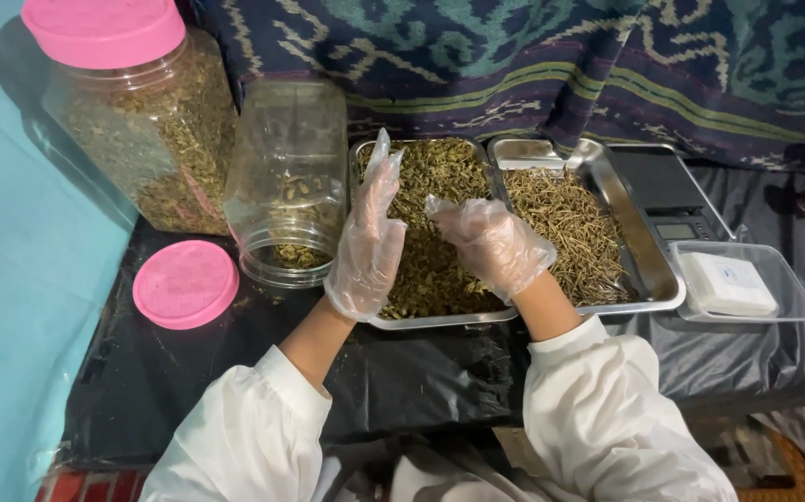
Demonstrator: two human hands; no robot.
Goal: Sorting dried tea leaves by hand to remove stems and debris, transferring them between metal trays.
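The work surface is covered by a black plastic sheet (421, 372), creased and faintly glossy under overhead light. Behind the sheet, a dark blue woven cloth (532, 65) with teal patterns and green and cream stripes is hung as a backdrop. To the left of the sheet, a plain turquoise surface (12, 279) is seen. Below the sheet's right end, an orange patterned floor covering (793, 460) is glimpsed.
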